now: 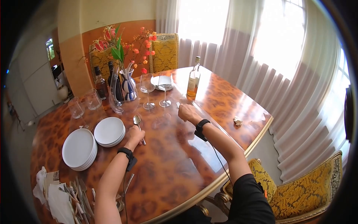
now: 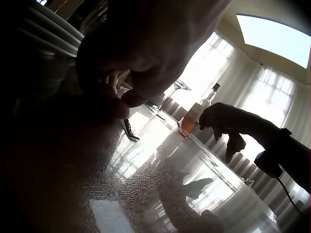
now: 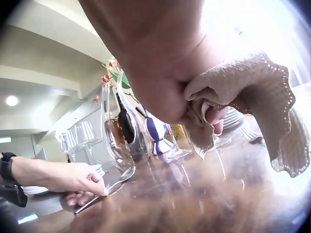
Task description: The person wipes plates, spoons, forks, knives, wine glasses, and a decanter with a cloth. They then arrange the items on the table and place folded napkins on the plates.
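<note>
In the head view my left hand (image 1: 135,135) pinches a metal spoon (image 1: 137,120) by its handle, low over the glossy table. The right wrist view shows the same spoon (image 3: 127,174) lying slantwise under the left fingers. My right hand (image 1: 190,113) is farther forward, near the bottle. It grips a beige cloth (image 3: 286,131) with a scalloped, dotted edge, which hangs from the fingers in the right wrist view. Fork tines (image 1: 178,104) show just beyond that hand. The rest of the fork is hidden.
Stacked white plates (image 1: 79,149) and bowls (image 1: 109,130) stand left. Wine glasses (image 1: 147,87), a glass decanter (image 1: 116,100), a flower vase (image 1: 129,87) and an amber bottle (image 1: 192,80) stand farther back. Cutlery (image 1: 80,198) and napkins (image 1: 59,201) lie front left; something crumpled (image 1: 238,121) lies right.
</note>
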